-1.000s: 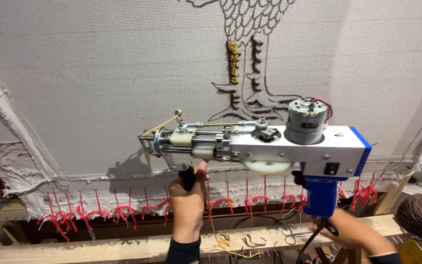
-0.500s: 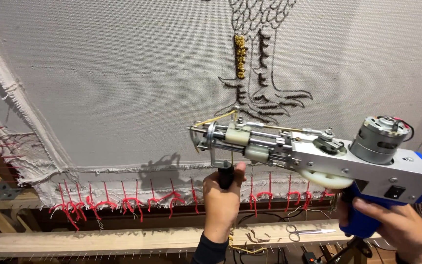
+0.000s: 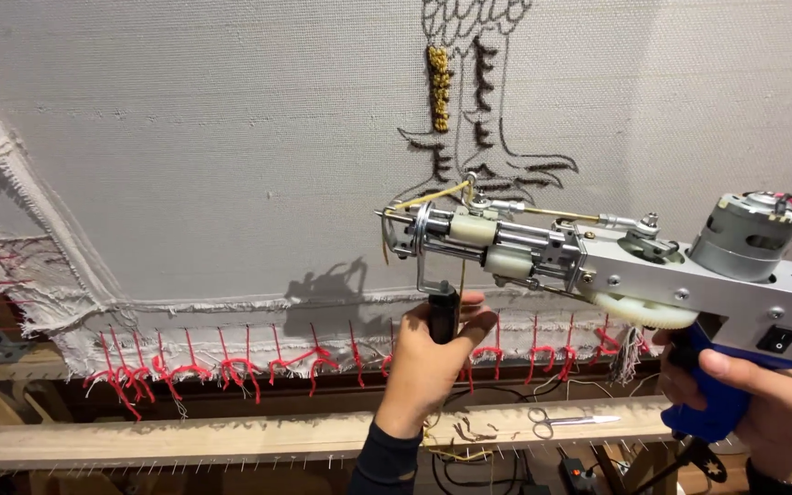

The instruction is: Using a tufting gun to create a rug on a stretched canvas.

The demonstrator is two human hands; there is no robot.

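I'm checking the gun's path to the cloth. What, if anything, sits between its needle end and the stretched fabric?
Nothing visible does. The tufting gun, held by the left hand on its front grip and the right hand on the blue handle, points its needle end at bare stretched fabric; only yellow yarn feeds into it.

Wide bare cloth (image 3: 231, 137) open left of the tufting gun (image 3: 598, 266), stitched bird leg (image 3: 469, 110) just above its needle end, red lacing (image 3: 231, 367) and wooden rail (image 3: 185, 440) blocking below, scissors (image 3: 570, 422) lying between both hands
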